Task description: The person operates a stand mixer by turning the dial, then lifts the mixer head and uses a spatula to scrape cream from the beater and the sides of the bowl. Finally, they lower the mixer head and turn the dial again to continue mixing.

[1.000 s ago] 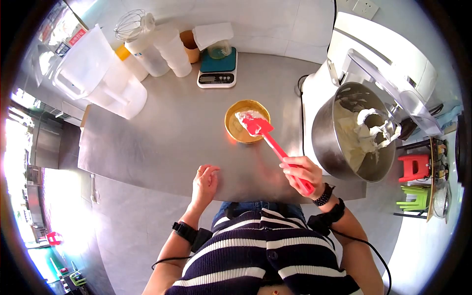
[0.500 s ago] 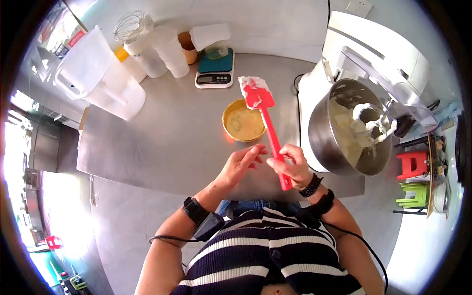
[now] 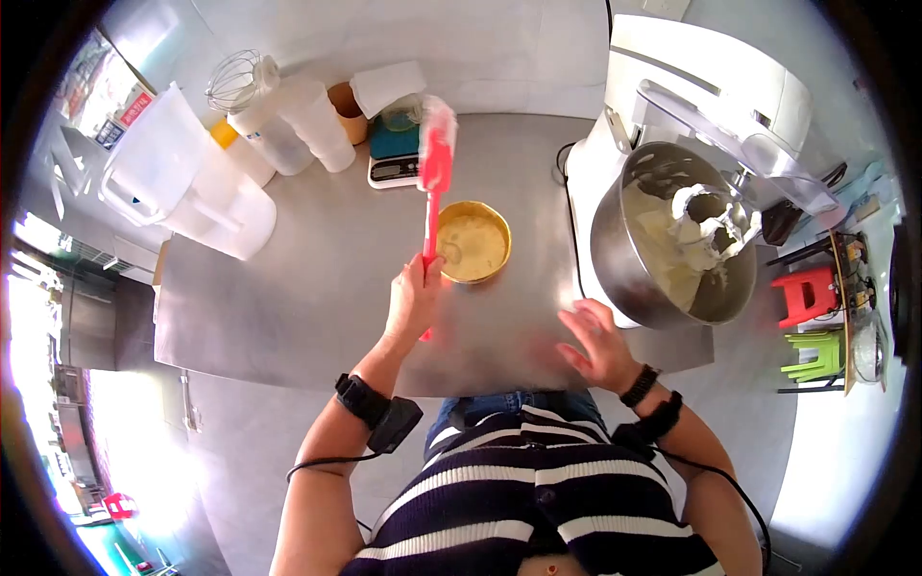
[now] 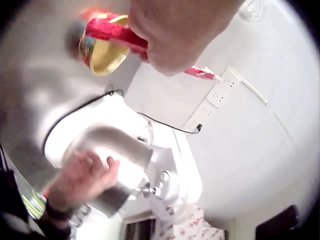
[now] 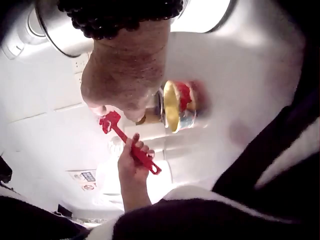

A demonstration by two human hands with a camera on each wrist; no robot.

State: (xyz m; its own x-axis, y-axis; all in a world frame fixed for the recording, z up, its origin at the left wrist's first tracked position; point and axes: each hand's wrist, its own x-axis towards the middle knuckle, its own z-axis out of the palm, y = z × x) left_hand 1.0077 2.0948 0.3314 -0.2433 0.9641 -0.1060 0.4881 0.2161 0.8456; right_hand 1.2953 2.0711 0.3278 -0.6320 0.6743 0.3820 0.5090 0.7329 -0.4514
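My left hand (image 3: 413, 298) grips the handle of a red spatula (image 3: 436, 163) and holds it upright, its blade up and smeared with white cream. Just right of the handle stands a round gold tin (image 3: 507, 235) with pale yellow content, on the steel counter. My right hand (image 3: 597, 344) holds nothing; its fingers are spread near the counter's front, left of the mixer bowl. In the right wrist view the left hand (image 5: 134, 172) has its fingers wrapped round the red handle. The steel mixer bowl (image 3: 629, 259) contains pale cream, and a cream-coated beater (image 3: 706, 216) hangs over it.
A white stand mixer (image 3: 672, 58) stands at the right, its black cord (image 3: 573, 221) along its left side. Behind are a kitchen scale (image 3: 384, 173), a paper-brown cup (image 3: 348, 113), a whisk (image 3: 233, 82) and a large clear pitcher (image 3: 192, 182). The counter's front edge runs before the body.
The spatula has passed from my right hand to my left and moved left, turning upright. My right hand has let go and moved right, towards the mixer bowl.
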